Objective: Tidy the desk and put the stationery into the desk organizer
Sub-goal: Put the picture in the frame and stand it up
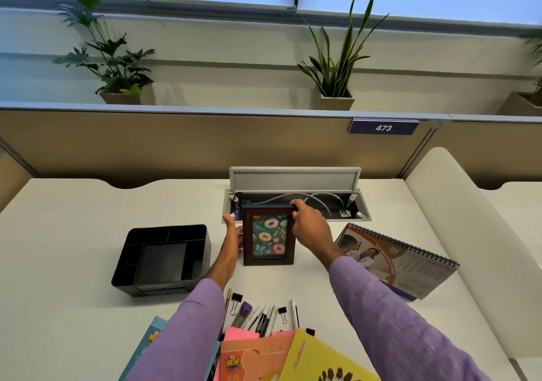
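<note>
While both hands were at the frame [269, 236], it stood upright on the white worktop [88, 204], just in front of the open cable tray [296, 204]. The right hand [311, 228] gripped the frame's top right corner, fingers [297, 204] curled over the upper edge. The left hand [233, 234] lay flat against the frame's left side with fingers straight and relaxed, holding nothing. Both sleeves [396, 316] were purple.

The organizer [164, 259], black with several compartments, sat on the worktop just left of the left forearm, apart from the frame. No item could be made out inside it.

The stationery lay near the front edge between the 2 arms. Pens [264, 316] formed a loose heap, several white-bodied with dark tips. At least 2 black clips [236, 300] lay among them, and a pencil [228, 303] lay beside the left sleeve. A purple-capped item [245, 310] rested among the pens; its kind could not be determined. A pink pad [239, 333] lay partly under an orange book [252, 357] and a yellow book [316, 357], which overlapped each other at the lower edge. A blue book [149, 336] showed partly under the left sleeve.

A spiral-bound calendar [404, 263] stood to the right of the frame, behind the right forearm. A partition [176, 143] backed the worktop and bore a plate [383, 127] reading 473. 2 potted plants [334, 66] stood on the ledge beyond it.
</note>
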`<state>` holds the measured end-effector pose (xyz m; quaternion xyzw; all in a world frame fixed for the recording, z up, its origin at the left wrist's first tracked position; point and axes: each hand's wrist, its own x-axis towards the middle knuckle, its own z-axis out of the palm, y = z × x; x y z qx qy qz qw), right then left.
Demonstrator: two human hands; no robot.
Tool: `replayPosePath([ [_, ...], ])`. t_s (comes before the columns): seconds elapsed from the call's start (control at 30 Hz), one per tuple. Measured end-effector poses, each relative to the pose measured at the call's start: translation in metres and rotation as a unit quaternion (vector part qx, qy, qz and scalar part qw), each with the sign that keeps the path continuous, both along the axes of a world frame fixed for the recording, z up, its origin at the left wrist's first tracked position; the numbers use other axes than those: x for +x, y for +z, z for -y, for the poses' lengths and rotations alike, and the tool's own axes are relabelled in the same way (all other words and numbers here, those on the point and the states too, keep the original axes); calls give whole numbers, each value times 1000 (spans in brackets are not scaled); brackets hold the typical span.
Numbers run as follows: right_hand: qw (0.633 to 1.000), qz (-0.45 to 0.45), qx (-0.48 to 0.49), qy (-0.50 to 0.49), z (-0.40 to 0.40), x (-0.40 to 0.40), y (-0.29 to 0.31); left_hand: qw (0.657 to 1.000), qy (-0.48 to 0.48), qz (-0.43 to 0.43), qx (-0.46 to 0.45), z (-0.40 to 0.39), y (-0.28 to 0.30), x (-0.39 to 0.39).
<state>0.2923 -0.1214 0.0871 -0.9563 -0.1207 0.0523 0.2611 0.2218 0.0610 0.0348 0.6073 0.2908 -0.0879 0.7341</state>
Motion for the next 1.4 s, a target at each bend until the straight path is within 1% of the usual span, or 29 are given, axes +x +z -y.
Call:
replayPosePath([
  [0.2,1000,-16,25,-6,0,-7,0,1000,15,16,19,-6,4,-10],
  [0.3,999,-25,40,-15,0,-9,-1,999,-1,19,26,-3,11,-14],
  [0.4,998,-28,46,-21,-1,-11,-3,999,-27,19,14,3,16,-16],
  [0.47,999,-20,33,-17,-2,-12,-5,999,-35,25,4,4,13,-13],
  [0.57,1000,-3,-7,-5,-6,-15,-9,1000,-16,19,-13,9,7,-7],
  [0.63,1000,-10,-1,-6,-8,-18,-17,999,-5,23,-25,13,7,-5],
  [0.73,999,-17,28,-18,-9,-21,-24,999,-5,28,-21,16,4,-4],
  [0.97,999,-17,32,-16,-9,-25,-21,999,-25,23,-6,10,8,-7],
  [1.1,999,-5,35,-9,-7,-29,-21,1000,-13,21,16,5,15,-10],
  [1.17,999,-1,37,-10,-5,-32,-21,999,-14,18,42,4,17,-11],
  [1.27,999,-4,44,-12,-1,-38,-20,990,-4,42,132,7,18,-15],
  [1.33,999,1,42,-21,2,-45,-19,971,-13,62,231,6,15,-21],
  [1.4,999,6,42,-27,5,-54,-21,945,-39,64,320,4,10,-29],
])
